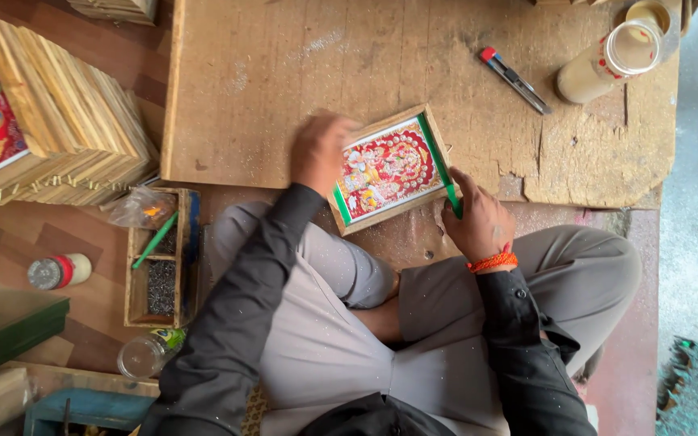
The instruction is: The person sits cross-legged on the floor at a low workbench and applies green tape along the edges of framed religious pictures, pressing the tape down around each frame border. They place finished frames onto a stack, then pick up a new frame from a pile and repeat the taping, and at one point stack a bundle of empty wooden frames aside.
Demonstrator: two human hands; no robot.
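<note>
A wide, worn wooden work board [414, 73] fills the middle of the view, its right edge chipped and cracked; most of its surface is bare. At its near edge lies one small wooden picture frame [389, 169] holding a red printed picture, tilted, with a green strip along its right side. To the far left stands one tall stack of like frames [66, 121], well apart from the hands.

The left hand [319, 152] lies on the frame's left edge, fingers curled down over the wood; it is blurred, so how firmly it holds cannot be told. The right hand [478, 222] is closed around a green-handled tool [452, 196] at the frame's lower right corner.

On the board's far right lie one pale cylindrical jar [607, 64] on its side and one red-tipped utility knife [515, 79]. Left of the person's knee sits one small wooden tray [133, 266] of tiny dark nails, a green pen across it.
</note>
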